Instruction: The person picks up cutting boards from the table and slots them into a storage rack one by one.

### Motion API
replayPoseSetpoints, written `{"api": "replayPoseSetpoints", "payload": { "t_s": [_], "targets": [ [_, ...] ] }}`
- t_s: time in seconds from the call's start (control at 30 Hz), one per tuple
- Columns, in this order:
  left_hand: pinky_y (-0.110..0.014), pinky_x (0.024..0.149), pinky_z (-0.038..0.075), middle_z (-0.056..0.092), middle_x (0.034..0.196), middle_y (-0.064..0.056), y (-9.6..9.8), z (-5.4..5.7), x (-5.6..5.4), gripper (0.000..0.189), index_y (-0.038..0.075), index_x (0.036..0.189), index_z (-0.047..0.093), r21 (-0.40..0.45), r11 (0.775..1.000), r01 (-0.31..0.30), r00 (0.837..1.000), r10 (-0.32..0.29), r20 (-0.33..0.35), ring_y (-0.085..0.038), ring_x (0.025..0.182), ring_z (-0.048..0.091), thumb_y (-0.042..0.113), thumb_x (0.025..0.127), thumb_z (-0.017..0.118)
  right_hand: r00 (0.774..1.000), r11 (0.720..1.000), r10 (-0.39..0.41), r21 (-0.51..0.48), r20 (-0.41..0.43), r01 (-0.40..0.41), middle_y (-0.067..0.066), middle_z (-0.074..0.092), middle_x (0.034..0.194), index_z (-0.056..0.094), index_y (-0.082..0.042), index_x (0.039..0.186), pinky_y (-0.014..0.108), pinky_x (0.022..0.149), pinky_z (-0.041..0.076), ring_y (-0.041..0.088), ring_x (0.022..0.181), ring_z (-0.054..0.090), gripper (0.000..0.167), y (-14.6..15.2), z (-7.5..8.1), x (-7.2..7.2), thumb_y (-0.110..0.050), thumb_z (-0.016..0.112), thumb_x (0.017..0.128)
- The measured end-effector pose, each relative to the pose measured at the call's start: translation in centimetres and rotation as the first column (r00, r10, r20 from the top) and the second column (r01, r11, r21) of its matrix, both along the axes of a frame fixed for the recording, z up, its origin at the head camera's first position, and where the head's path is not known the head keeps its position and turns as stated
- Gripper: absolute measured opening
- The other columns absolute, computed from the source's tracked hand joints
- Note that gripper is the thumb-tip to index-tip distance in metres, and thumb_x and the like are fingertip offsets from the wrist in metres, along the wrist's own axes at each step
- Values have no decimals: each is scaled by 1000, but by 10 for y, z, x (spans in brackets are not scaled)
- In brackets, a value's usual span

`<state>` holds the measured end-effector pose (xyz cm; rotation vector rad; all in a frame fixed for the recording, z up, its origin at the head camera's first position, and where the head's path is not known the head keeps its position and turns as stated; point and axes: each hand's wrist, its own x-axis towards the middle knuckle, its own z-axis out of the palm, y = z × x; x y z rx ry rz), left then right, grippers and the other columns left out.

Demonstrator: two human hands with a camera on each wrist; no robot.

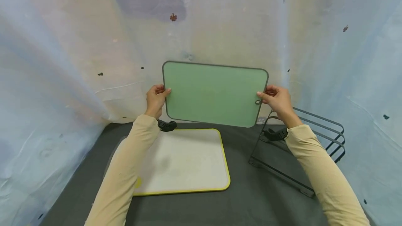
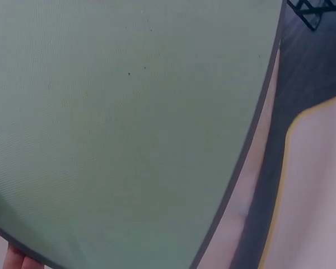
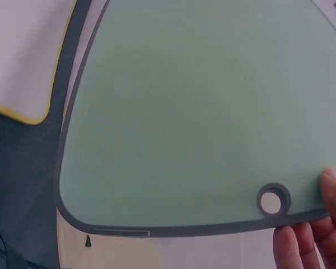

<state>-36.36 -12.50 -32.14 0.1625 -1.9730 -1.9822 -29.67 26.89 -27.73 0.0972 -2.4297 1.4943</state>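
Observation:
A green cutting board [image 1: 213, 95] with a grey rim is held up in the air, its broad face turned to the head camera. My left hand [image 1: 156, 99] pinches its left edge, thumb on the front face. At the opposite edge my right hand [image 1: 278, 101] pinches it beside a small round hole, fingers behind and thumb in front, as the right wrist view also shows with the board [image 3: 196, 123] and the hand [image 3: 319, 224]. Below lies a white cutting board [image 1: 185, 163] with a yellow rim, flat on the dark table and partly hidden by the left sleeve.
On the right of the dark table [image 1: 238, 205] stands a black wire rack [image 1: 326, 132], partly behind the right forearm. Something with a grey rounded edge shows beneath the left side of the white board. A pale sheet with leaf prints [image 1: 226, 30] hangs behind and at both sides.

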Motion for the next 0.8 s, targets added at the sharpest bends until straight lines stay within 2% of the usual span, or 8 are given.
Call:
{"api": "replayPoseSetpoints", "payload": {
  "t_s": [0.17,0.43,0.67,0.8],
  "targets": [
    [-26,77,43,55,100,-4,7,1,-6,31,-2,114,60,11,1000,-29,999,29,-15,-15,91,50,12,90,72,1000,1000,-19,-16,-7,19,12,54,111,50,7,130,22,75,53,11,91,56,52,2,2,-2,-22,70,92],
    [-29,81,45,56,104,-6,14,-3,-14,31,-1,115,61,9,999,-45,999,45,-26,-18,95,51,14,90,71,999,999,-45,-8,-13,45,12,56,106,52,9,126,25,78,54,9,86,58,47,5,2,-7,-17,71,91],
    [-30,81,44,56,102,-4,18,-11,-18,31,-1,115,61,83,996,-18,1000,19,-10,-17,94,51,12,89,73,998,998,-58,7,-10,58,14,56,106,53,9,124,30,81,54,9,86,58,45,9,-1,-9,-15,71,90],
    [-35,86,46,56,100,-4,21,-13,-21,31,-2,115,61,119,993,-9,1000,11,-22,-17,91,52,11,88,73,998,998,-56,0,2,56,15,56,109,52,11,126,25,78,54,9,86,58,47,11,0,-11,-14,71,90]
  ]
}}
